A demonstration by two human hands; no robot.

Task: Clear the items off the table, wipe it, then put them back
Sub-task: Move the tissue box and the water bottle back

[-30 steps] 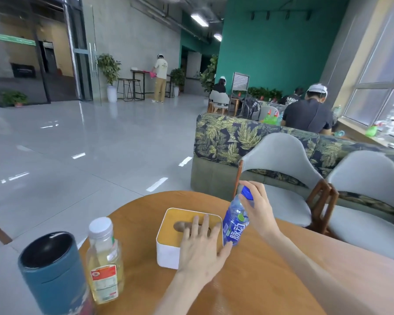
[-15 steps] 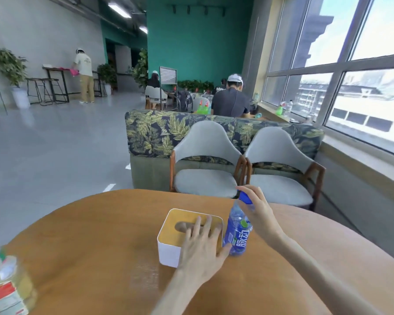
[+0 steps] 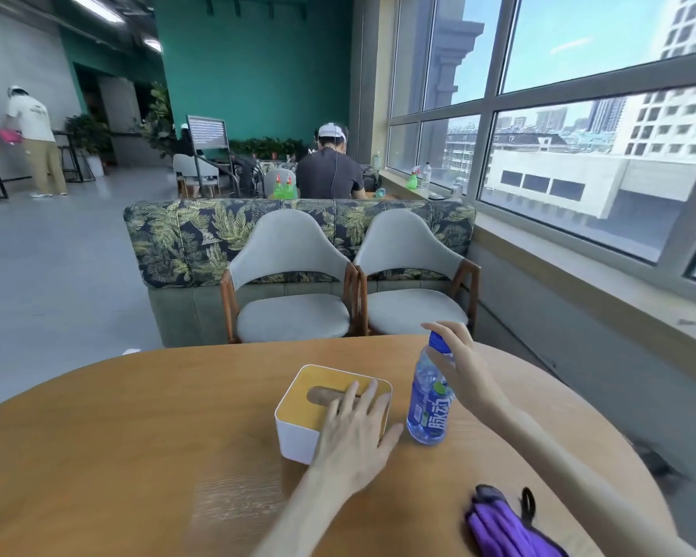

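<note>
**Both hands on table items**

Left hand [image 3: 354,432] lies palm-down, fingers spread and flat on the lid of the box [image 3: 330,412]; the thumb sits against the box's right side. It presses rather than grasps: no finger curls under or around the box. The box is white-walled with a yellow top and an oval slot, and it stands near the middle of the table [image 3: 137,436].

Just right of the box, close but apart, stands the bottle [image 3: 430,404], upright on the table, clear blue with a blue cap and a blue label. Right hand [image 3: 465,369] closes on the bottle's upper part: the fingers wrap the neck and shoulder from the right, the fingertips reaching the cap. The base appears to touch the tabletop; whether it is lifted cannot be told.

At the near right edge of the table lies a folded purple umbrella [image 3: 507,528], well apart from the bottle.

Beyond the far edge stand two grey chairs [image 3: 294,283], side by side, in front of a leaf-print sofa [image 3: 185,239].
</note>
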